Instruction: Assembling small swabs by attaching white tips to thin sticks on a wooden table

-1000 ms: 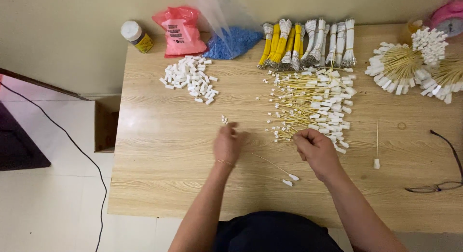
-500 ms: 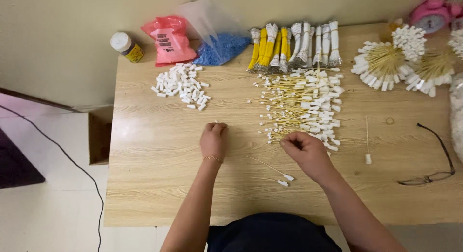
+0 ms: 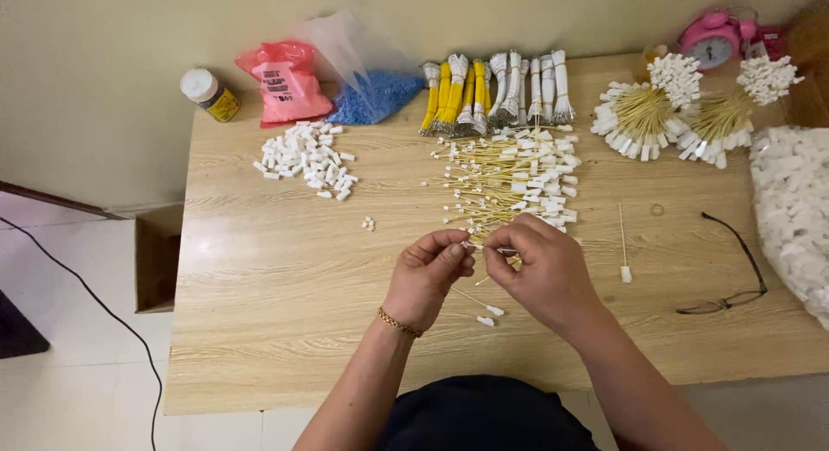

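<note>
The left hand (image 3: 427,278) and right hand (image 3: 540,274) meet fingertip to fingertip, both pinched on one thin yellow stick (image 3: 484,246) held above the wooden table (image 3: 276,313). Just beyond lies the loose stick pile (image 3: 514,179); far left sits a heap of white caps (image 3: 304,155).

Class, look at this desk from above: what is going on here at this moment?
A person sits at a wooden table. The left hand and right hand meet over its middle, pinching a thin stick with a white tip between the fingertips. Just beyond lies a loose pile of similar sticks, with small white pieces to the left and bundled sticks at the back.
</note>
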